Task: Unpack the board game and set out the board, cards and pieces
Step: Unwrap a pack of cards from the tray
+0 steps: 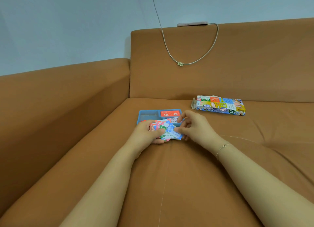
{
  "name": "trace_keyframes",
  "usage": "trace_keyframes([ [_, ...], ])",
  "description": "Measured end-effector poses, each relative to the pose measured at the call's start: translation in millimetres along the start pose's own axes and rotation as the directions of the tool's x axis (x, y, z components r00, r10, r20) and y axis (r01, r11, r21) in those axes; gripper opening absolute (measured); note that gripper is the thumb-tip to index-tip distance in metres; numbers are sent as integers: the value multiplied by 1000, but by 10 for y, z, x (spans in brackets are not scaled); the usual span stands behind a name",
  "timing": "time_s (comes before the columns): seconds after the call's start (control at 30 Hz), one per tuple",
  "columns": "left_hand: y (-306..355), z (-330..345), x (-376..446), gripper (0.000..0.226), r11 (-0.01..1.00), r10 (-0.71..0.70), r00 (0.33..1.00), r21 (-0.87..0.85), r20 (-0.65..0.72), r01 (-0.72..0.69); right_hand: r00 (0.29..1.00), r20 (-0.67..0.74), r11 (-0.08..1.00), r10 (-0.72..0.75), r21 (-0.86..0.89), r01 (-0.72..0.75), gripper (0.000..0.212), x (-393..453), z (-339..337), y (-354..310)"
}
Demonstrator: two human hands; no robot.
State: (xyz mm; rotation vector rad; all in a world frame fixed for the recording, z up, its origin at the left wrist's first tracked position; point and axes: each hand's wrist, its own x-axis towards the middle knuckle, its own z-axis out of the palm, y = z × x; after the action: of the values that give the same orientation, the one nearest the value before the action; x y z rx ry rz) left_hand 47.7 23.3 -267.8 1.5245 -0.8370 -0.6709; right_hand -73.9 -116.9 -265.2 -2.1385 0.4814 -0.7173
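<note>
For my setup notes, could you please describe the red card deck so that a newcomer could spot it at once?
On the orange sofa seat, find the blue plastic tray just beyond the hands. The red card deck lies in its far right compartment, the only red block with a white question mark.

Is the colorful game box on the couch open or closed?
Open. The game box lies flat on the couch, and the flaps at its left end stick out loose.
</note>
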Motion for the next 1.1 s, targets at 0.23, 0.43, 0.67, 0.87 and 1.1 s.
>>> trace_keyframes([
  [0.23,-3,2,11,26,1000,-8,1000,24,26,8,987,12,986,-160,-49,160,36,18,100,-8],
  [0.43,-27,-22,47,18,995,-44,995,-98,-85,35,995,-99,965,-17,-263,-10,15,80,-47,132],
  [0.67,-44,-125,108,10,976,-25,948,-212,-316,-44,981,183,877,56,-478,39,37,46,39,132],
  [0.87,-55,-143,134,14,969,-31,948,-241,-316,-48,980,192,783,-48,-602,157,43,43,96,131],
  [1.1,-75,-74,4,14,988,149,977,68,-152,-140,987,90,927,-135,-340,158,26,-145,-76,124],
])
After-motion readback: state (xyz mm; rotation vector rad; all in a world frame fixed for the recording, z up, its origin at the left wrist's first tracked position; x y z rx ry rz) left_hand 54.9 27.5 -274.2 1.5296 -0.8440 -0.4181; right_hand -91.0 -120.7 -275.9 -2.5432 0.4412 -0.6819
